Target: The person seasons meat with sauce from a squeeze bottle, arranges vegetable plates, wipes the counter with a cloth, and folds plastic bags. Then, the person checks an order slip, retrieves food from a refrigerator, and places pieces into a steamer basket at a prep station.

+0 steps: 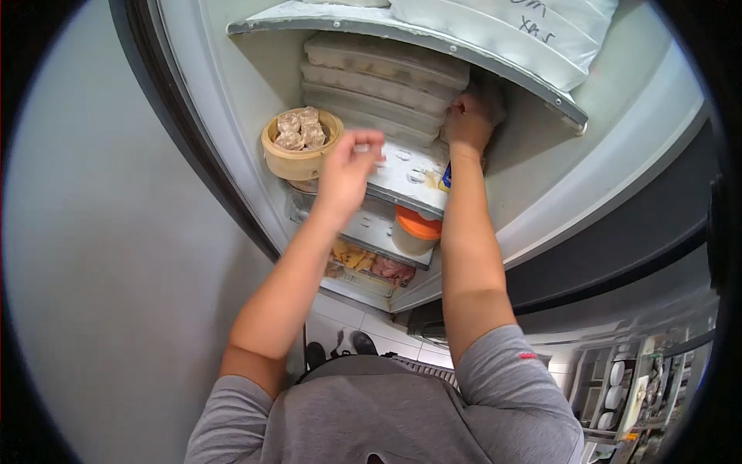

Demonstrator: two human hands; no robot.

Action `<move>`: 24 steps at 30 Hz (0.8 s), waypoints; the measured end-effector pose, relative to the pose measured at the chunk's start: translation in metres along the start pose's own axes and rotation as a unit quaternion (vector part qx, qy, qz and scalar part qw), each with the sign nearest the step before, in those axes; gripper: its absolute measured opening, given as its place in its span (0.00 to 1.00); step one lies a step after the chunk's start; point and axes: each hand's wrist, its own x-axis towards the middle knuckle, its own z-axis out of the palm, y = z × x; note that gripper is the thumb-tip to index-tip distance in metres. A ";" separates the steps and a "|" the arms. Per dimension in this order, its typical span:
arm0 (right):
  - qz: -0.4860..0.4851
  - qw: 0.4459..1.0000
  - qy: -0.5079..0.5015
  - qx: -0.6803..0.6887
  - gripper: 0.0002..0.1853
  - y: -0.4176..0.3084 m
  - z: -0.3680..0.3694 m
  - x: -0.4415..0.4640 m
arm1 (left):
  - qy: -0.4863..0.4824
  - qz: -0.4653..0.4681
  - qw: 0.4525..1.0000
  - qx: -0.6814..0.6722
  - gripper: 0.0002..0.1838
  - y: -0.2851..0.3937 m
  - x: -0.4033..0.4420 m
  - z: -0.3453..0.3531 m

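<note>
My left hand [349, 172] is in the air before the middle shelf, slightly blurred, fingers loosely bent and apart, holding nothing. Just left of it a round bamboo steamer [297, 162] stands at the shelf's left side, with several pale dumplings [300, 128] in it. My right hand [470, 124] reaches deep into the right side of the same shelf, beside a stack of covered, pale plastic trays [379, 85]. Its fingers are curled in against the stack's right end; whatever they hold is hidden. Below that wrist, a blue and yellow package [445, 178] is partly covered by my forearm.
Above, a metal-edged shelf [417, 29] carries white wrapped trays [510, 39] with handwriting. On the shelf below stands a tub with an orange lid [417, 224]. Lower down lie yellow and pink food items [355, 254]. An open door [131, 255] borders the left; a rack [618, 387] stands lower right.
</note>
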 end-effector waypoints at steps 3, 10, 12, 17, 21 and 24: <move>0.052 0.995 -0.063 0.060 0.09 -0.001 -0.012 0.001 | -0.010 0.066 0.992 0.108 0.12 0.022 0.043 -0.008; 0.492 0.709 -0.208 0.461 0.11 -0.045 -0.046 -0.021 | 0.048 -0.171 0.965 -0.195 0.14 0.007 0.105 0.003; 0.524 0.618 -0.182 0.557 0.11 -0.057 -0.054 -0.020 | 0.045 -0.188 0.948 -0.253 0.13 0.000 0.115 0.007; 0.605 0.351 -0.068 0.712 0.07 -0.058 -0.067 0.002 | 0.126 -0.182 0.901 -0.373 0.10 -0.002 0.123 0.013; 0.609 0.253 -0.081 0.747 0.03 -0.045 -0.062 0.008 | 0.178 -0.220 0.866 -0.412 0.10 -0.003 0.124 0.016; 0.606 0.261 -0.074 0.748 0.01 -0.042 -0.061 0.010 | 0.187 -0.232 0.858 -0.418 0.09 -0.006 0.126 0.021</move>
